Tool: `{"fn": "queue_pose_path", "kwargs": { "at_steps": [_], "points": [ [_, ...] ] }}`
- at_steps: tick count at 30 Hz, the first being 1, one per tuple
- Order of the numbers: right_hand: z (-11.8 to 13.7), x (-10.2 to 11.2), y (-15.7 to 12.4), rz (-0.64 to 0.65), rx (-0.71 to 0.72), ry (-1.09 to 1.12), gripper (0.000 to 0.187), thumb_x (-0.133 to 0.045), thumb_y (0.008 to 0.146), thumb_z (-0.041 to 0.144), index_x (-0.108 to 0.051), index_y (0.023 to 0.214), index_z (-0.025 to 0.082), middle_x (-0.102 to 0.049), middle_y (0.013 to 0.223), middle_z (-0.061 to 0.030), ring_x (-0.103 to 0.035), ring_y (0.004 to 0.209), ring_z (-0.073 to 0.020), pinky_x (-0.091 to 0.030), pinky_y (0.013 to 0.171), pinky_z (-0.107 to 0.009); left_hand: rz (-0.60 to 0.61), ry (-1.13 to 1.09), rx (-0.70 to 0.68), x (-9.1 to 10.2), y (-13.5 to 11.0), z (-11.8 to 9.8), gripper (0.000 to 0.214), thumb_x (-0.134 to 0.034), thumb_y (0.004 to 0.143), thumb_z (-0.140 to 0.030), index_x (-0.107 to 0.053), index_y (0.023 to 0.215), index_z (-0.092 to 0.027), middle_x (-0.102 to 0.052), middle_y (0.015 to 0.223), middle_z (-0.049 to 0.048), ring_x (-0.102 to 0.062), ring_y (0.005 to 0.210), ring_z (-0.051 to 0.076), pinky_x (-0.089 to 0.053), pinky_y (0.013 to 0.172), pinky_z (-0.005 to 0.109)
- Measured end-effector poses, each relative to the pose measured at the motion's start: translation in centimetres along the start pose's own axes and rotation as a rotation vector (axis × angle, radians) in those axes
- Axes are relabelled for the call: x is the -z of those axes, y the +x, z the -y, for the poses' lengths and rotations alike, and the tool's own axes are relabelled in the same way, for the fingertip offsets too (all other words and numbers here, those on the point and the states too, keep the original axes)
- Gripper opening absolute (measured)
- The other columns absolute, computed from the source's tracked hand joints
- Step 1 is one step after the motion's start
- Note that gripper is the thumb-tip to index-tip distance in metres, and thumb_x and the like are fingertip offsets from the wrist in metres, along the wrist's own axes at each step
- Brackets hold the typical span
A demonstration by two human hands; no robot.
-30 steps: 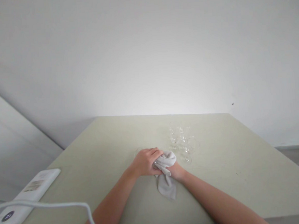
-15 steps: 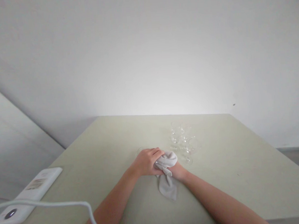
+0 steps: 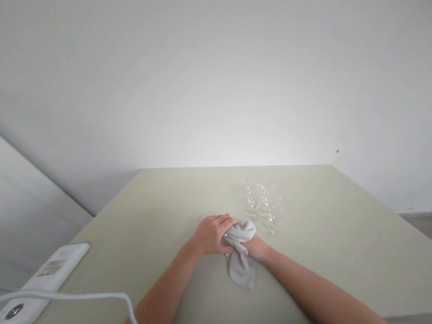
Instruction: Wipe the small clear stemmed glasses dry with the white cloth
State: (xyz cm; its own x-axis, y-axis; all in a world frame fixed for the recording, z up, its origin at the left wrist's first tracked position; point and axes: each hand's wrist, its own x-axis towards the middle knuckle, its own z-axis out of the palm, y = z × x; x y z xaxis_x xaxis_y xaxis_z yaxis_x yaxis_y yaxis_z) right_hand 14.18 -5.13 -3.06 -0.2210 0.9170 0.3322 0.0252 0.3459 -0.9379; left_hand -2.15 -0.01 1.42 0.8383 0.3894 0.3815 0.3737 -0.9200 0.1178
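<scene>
My left hand is closed around a clear stemmed glass, of which only the foot shows past my knuckles. My right hand is wrapped in a white cloth and pressed against the glass; its fingers are hidden in the bunched fabric, and a tail of cloth hangs down onto the pale green table. Both hands meet near the table's middle.
Several clear stemmed glasses stand in a group just behind and right of my hands. A white flat device lies at the table's left edge, with a white cable looping across the near left corner. White walls lie behind.
My hands stay together at the same spot; the cloth bunch shifts slightly around the glass. Nothing was picked up or set down.
</scene>
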Motion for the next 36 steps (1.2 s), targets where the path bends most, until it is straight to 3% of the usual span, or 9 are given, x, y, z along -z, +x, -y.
{"fn": "queue_pose_path", "kwargs": {
  "at_steps": [14,27,36],
  "points": [
    [0.39,-0.04,0.08,-0.012,-0.03,-0.024,0.013,-0.063,0.073,0.028,-0.054,0.066,0.021,-0.058,0.069,-0.0009,-0.053,0.069,-0.0167,-0.049,0.065,-0.027,0.032,-0.023,0.029,0.19,0.15,-0.21,0.055,-0.07,0.066,-0.056,-0.053,0.105,-0.022,-0.065,0.099,0.0037,-0.064,0.087,0.021,-0.047,0.074,0.029],
    [-0.35,0.08,0.1,-0.014,-0.02,0.008,0.006,-0.065,0.072,0.023,-0.06,0.071,0.02,-0.061,0.071,0.0008,-0.054,0.066,-0.0144,-0.049,0.064,-0.025,0.058,-0.039,0.074,0.44,0.24,-0.35,0.056,-0.071,0.065,-0.057,-0.053,0.106,-0.024,-0.064,0.1,0.0035,-0.064,0.088,0.022,-0.047,0.074,0.029],
    [0.43,0.01,0.28,0.001,-0.045,0.011,0.014,-0.069,0.07,0.028,-0.058,0.072,0.019,-0.062,0.074,-0.001,-0.055,0.066,-0.015,-0.049,0.066,-0.027,0.089,-0.039,0.097,0.73,0.26,-0.54,0.056,-0.072,0.065,-0.056,-0.052,0.106,-0.024,-0.064,0.102,0.003,-0.064,0.088,0.022,-0.046,0.074,0.029]
  ]
}}
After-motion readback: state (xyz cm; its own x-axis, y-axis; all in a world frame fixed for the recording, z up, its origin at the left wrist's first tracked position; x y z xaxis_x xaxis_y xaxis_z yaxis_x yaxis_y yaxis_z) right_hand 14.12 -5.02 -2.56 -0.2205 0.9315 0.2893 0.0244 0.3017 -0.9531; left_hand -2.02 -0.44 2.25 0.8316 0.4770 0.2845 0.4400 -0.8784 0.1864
